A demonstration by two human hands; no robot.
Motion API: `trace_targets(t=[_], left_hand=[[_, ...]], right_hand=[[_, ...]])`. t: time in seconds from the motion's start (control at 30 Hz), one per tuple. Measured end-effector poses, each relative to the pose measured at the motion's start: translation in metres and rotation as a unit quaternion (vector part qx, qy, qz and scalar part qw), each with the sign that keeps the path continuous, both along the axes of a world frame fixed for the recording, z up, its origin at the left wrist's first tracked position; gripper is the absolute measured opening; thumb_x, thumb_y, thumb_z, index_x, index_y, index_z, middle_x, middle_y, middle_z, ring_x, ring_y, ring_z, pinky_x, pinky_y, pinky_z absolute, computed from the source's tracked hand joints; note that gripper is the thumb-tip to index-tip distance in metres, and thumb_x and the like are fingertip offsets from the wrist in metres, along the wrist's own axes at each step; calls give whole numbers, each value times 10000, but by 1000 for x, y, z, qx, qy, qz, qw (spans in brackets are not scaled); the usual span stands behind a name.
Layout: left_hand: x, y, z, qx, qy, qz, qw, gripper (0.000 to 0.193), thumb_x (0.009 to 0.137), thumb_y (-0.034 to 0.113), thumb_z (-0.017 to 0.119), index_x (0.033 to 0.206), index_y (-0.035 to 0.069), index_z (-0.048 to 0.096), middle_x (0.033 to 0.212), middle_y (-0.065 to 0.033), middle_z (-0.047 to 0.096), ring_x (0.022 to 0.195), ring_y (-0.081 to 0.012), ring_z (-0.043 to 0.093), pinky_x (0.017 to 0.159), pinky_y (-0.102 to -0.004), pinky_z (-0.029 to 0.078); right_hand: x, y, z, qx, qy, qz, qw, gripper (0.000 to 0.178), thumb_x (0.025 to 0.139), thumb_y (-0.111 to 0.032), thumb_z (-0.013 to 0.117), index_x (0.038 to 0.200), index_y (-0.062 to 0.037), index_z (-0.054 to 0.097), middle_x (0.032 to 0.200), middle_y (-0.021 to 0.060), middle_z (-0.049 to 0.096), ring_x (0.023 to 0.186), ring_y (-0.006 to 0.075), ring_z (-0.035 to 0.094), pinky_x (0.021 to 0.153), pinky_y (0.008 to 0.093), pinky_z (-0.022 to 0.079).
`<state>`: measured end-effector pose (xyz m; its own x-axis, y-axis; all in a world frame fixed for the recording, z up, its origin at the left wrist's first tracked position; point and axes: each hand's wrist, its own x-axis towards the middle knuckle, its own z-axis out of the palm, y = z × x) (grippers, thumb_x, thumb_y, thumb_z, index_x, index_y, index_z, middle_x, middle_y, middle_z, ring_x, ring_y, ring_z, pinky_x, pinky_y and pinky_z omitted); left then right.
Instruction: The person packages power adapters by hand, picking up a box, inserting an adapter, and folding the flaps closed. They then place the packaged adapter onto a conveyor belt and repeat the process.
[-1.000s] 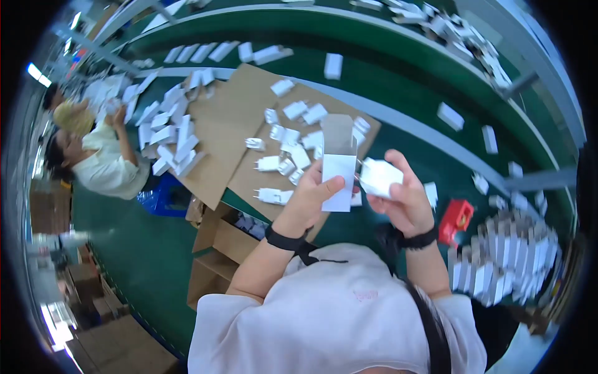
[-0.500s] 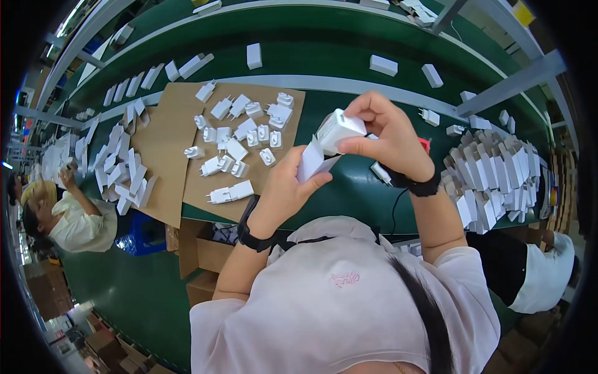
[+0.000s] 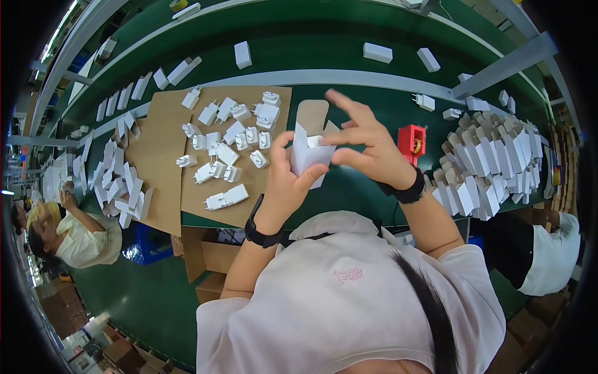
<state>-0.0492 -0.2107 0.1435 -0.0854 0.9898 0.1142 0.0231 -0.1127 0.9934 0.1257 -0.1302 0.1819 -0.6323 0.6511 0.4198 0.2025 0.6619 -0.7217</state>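
My left hand (image 3: 288,171) is wrapped round a small white box (image 3: 309,158) that stands upright with its top open. The tall flap (image 3: 313,116) of that box is up, showing its grey-brown inner side. A white plug charger (image 3: 316,141) sits down inside the mouth, mostly hidden by the walls. Just right of the opening, my right hand (image 3: 372,142) is open with its fingers apart, close to the box's edge. Several white plug chargers (image 3: 234,133) lie loose on a cardboard sheet (image 3: 163,134) to the left.
Many open white boxes (image 3: 492,165) are piled at the right, beside a red tape dispenser (image 3: 412,143). More boxes (image 3: 116,171) lie on the left. Single boxes (image 3: 243,55) rest on the green belt (image 3: 299,40) at the far side. Another person (image 3: 81,230) sits on the left.
The charger that my right hand held over the box is now inside it. My right hand has let go and spread its fingers. The box has turned more upright.
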Motion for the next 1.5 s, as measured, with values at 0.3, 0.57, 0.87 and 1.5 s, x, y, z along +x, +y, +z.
trace_targets(t=[0.3, 0.57, 0.87, 1.5], left_hand=[[13, 5, 0, -80, -122, -98, 984, 562, 866, 324, 580, 1242, 81, 239, 936, -119, 559, 799, -133, 548, 662, -243, 445], [9, 5, 8, -57, -78, -132, 986, 616, 866, 314, 580, 1232, 72, 148, 943, -141, 557, 802, -146, 558, 668, -251, 455], [7, -11, 15, -68, -10, -152, 986, 660, 841, 316, 614, 1215, 48, 140, 943, -179, 578, 797, -184, 589, 671, -271, 476], [1, 13, -5, -84, 24, -107, 990, 686, 811, 289, 654, 1225, 41, 167, 911, -157, 601, 768, -215, 604, 669, -287, 480]], right_hand=[[-8, -25, -38, -434, 236, 8, 869, 251, 865, -155, 582, 1073, -37, 506, 1117, 80, 547, 992, 127, 534, 844, 247, 421], [-9, -32, -19, -229, 241, -29, 943, 301, 878, -65, 521, 1172, -3, 507, 1109, 153, 594, 1000, 180, 572, 836, 261, 448], [8, -20, -4, -355, 116, -36, 927, 230, 784, -69, 639, 1007, -19, 659, 805, 50, 663, 677, 46, 568, 589, 166, 436], [1, 7, -27, -118, 22, 30, 992, 267, 792, -72, 628, 1047, 6, 622, 1087, 149, 612, 925, 190, 608, 797, 285, 477]])
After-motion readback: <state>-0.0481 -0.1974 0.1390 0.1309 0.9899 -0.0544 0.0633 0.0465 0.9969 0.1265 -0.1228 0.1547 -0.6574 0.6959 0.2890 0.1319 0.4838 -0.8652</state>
